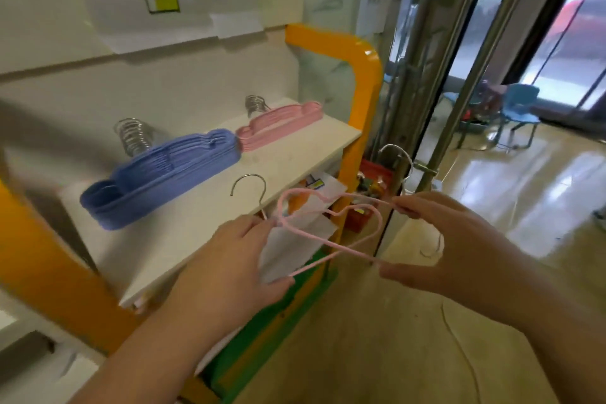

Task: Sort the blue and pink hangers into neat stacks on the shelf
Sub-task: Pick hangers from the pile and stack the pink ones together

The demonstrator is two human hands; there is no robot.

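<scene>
Shelf: the white shelf (pixel 203 216) in its orange frame fills the left and centre of the frame, running from lower left to upper right.
Blue stack: the blue hangers (pixel 160 177) lie piled at centre left on the shelf, metal hooks toward the wall, long axis along the shelf.
Pink stack: the pink hangers (pixel 278 125) sit above and right of the blue ones, their ends touching or nearly so, same orientation.
Left hand: the left hand (pixel 236 259) is at lower centre, its fingers (pixel 259 223) pinching a held hanger near the neck just under its metal hook.
Right hand: the right hand (pixel 455 239) is at centre right, fingers curled round the far ends of the wires.
Held hangers: the held pink hangers (pixel 331 226), seemingly two though the wires overlap, span between both hands, long axis roughly left to right in the frame.
Key relation: the pink stack lies up and slightly left of the held hangers, beyond the left hand, which is the nearer one; the held hangers would likely need turning to match the stack's axis, hooks to the wall.
</scene>
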